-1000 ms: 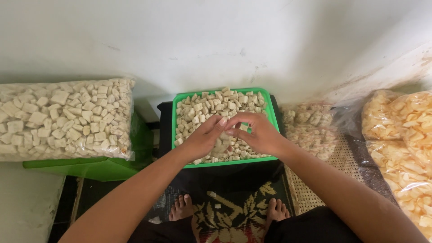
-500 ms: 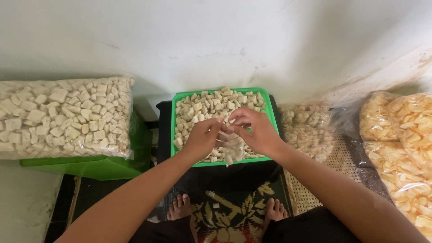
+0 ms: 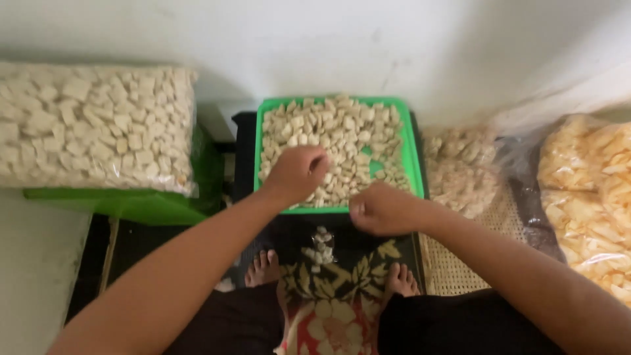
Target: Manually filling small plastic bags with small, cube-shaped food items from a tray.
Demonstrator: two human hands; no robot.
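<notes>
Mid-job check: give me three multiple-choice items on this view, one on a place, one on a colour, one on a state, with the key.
1. Where is the left hand?
A. over the green tray of pale cubes
B. on the big clear bag at far left
C. on the woven mat

2. What colour is the tray that holds the pale cubes?
A. blue
B. green
C. red

3. How is the right hand held?
A. flat and open
B. closed into a loose fist
C. out of view

Key: 1 A, its fingers curl down among the cubes in the tray. 2 B, the rim shows bright green. 3 B, the fingers are curled in at the tray's near edge, above a small clear bag of cubes.
</notes>
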